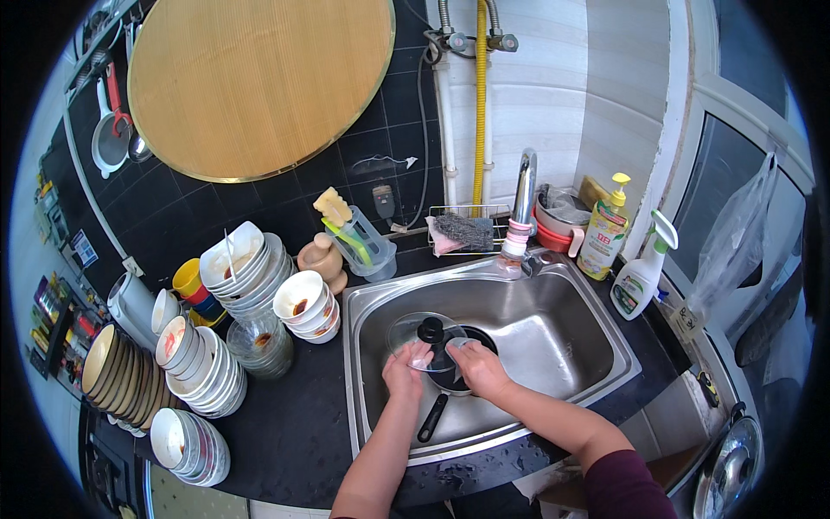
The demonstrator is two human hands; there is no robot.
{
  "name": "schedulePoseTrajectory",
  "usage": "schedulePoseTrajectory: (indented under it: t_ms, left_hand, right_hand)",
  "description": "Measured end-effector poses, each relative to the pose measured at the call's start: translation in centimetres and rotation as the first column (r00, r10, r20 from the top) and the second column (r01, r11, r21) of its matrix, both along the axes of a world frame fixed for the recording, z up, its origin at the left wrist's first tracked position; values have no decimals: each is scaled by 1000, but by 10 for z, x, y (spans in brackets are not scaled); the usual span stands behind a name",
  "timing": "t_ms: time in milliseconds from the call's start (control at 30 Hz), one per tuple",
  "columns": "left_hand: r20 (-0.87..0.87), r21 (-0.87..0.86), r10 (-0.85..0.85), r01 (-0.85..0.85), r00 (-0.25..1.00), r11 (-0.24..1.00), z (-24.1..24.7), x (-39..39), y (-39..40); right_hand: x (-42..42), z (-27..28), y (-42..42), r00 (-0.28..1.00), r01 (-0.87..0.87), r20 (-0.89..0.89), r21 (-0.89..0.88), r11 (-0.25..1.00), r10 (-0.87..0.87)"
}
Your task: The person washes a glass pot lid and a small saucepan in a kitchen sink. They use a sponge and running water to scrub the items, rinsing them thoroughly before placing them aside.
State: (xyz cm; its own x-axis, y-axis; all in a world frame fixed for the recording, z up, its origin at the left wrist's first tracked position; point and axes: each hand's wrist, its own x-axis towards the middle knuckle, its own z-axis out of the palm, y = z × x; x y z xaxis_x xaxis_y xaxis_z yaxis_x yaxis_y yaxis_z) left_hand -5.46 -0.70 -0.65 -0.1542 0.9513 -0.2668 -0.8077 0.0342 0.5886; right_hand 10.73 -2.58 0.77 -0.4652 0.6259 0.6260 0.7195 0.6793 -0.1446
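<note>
Over the left part of the steel sink, my left hand holds a round glass pot lid with a black knob by its lower edge. My right hand is at the lid's right side, its fingers closed on a pale, partly see-through cloth or pad. Beneath the lid a dark pan lies in the sink, its black handle pointing towards me. The chrome faucet stands behind the sink; whether water runs is not clear.
Stacks of used white bowls, plates and glass bowls crowd the counter on the left. A wire rack with steel wool stands behind the sink. A dish soap bottle and a spray bottle are at the right.
</note>
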Motion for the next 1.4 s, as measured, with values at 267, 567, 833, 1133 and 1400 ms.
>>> schedulePoseTrajectory:
  t_ms: [267, 567, 833, 1133, 1400]
  left_hand:
    - [-102, 51, -74, 79, 992, 996, 4, 19, -6]
    - [-54, 65, -78, 82, 995, 995, 4, 0, -1]
    - [-180, 26, -250, 258, 951, 966, 16, 12, -8]
    - [-298, -37, -277, 279, 914, 960, 9, 18, -9]
    - [-35, 30, 13, -12, 999, 999, -10, -2, 7]
  right_hand:
    - [-23, 14, -2, 994, 96, -58, 4, 995, -96]
    - [7, 0, 8, 920, 113, -325, -320, 941, -221]
    - [15, -10, 31, 306, -548, -897, -440, 711, -319]
    - [13, -10, 27, 611, -479, -770, -543, 689, -182]
    - [7, -19, 12, 852, -201, -517, -476, 856, -87]
